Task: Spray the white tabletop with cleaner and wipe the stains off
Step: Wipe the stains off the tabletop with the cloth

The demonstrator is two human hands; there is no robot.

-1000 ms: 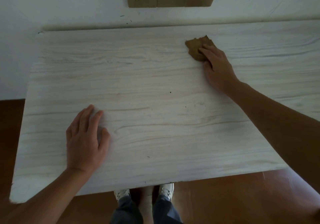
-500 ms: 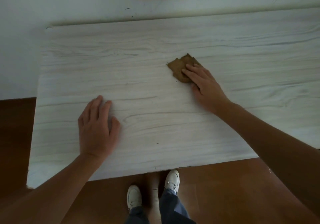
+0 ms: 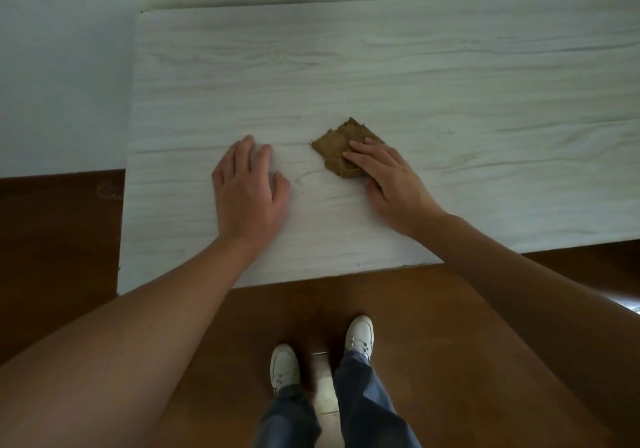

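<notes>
The white wood-grain tabletop [image 3: 415, 76] fills the upper part of the head view. A crumpled brown cloth [image 3: 337, 147] lies on it near the front middle. My right hand [image 3: 391, 184] presses flat on the cloth's right half, fingers over it. My left hand [image 3: 249, 191] rests palm down on the bare tabletop just left of the cloth, fingers slightly apart, holding nothing. No spray bottle is in view.
A white wall [image 3: 62, 66] runs behind and to the left of the table. The table's left edge and front edge border a dark brown wooden floor [image 3: 62, 239]. My feet in white shoes [image 3: 358, 338] stand below the front edge.
My right hand has dragged the cloth from the far right middle toward the front and left, close to my left hand. The view has tilted down; the wall sockets have left the frame.
</notes>
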